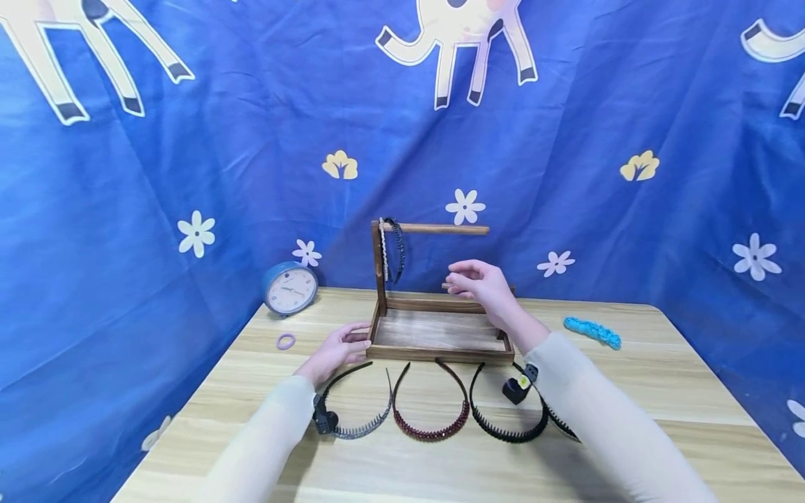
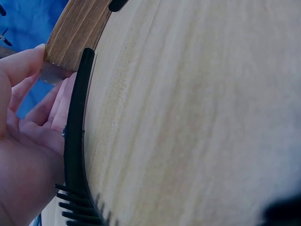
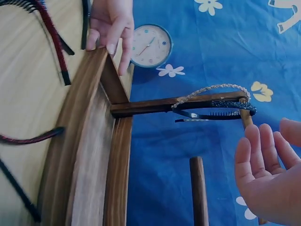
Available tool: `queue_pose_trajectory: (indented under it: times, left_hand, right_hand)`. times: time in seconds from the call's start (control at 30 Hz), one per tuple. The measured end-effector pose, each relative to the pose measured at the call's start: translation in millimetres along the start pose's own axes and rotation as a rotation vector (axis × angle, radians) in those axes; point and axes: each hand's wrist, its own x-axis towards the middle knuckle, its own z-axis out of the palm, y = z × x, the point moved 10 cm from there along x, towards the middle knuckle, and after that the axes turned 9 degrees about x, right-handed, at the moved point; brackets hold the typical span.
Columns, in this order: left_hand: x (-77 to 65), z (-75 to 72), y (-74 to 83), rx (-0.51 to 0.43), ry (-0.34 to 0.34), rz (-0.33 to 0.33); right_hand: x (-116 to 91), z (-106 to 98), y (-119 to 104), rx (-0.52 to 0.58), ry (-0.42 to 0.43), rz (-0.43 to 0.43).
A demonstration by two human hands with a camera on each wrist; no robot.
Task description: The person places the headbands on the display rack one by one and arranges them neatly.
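Note:
A wooden rack with a tray base and an upright on its left stands at the back of the table. My left hand holds the rack's front left corner between thumb and fingers. From the rack's upper bar hang a pale beaded headband and a dark toothed headband, side by side near the upright. My right hand hovers in front of the rack, below the bar, fingers loosely bent and holding nothing. It partly covers a lower peg.
In front of the rack lie a grey headband, a dark red headband, a black headband and another partly behind the right sleeve. A clock, purple ring and blue fuzzy band lie farther out.

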Motion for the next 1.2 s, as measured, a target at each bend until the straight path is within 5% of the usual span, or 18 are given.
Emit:
queue_pose_trajectory:
  times: [0.57,1.2]
  left_hand:
    - [2.6,-1.8,-0.1,0.0,0.014,0.012]
    - [2.2,0.0,-0.9,-0.017,-0.011,-0.001]
  right_hand:
    - [-66.1,-41.8,19.1,-0.203,-0.075,-0.016]
    - [-131.0,-118.6,26.4,-0.361,-0.049,-0.021]
